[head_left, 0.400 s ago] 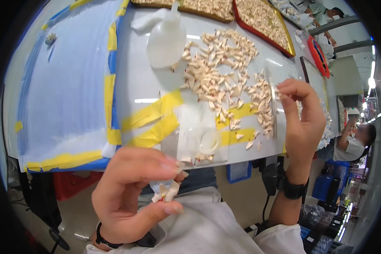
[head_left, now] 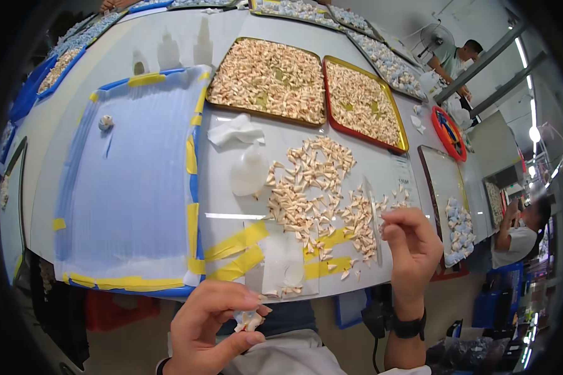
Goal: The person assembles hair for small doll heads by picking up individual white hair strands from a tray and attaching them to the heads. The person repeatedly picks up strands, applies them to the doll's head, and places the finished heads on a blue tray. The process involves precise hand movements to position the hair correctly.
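Observation:
My left hand (head_left: 216, 328) is in front of the table's near edge. Its thumb and fingers close round a small blue-and-cream piece (head_left: 249, 321) with pointed, tooth-like parts. Over the table, beside a thin straight strip (head_left: 374, 228), my right hand (head_left: 414, 253) has its thumb and index finger pinched together. Whatever might be between those fingertips is too small to make out. Left of the strip spreads a loose pile of cream tooth-shaped pieces (head_left: 297, 206), some with reddish tips. A small clear glass jar (head_left: 294, 275) stands near the table edge.
A blue cloth-lined tray (head_left: 131, 187) edged with yellow tape lies at left, one small piece on it. Behind the pile are a translucent bottle (head_left: 248, 172), a white tissue (head_left: 236, 130) and two full trays (head_left: 213, 103) (head_left: 397, 149). Other people (head_left: 522, 225) work at right.
The view has tilted up, so more of the table's far side shows. My right hand has come a little nearer along the strip. The left hand keeps its hold on the blue-and-cream piece.

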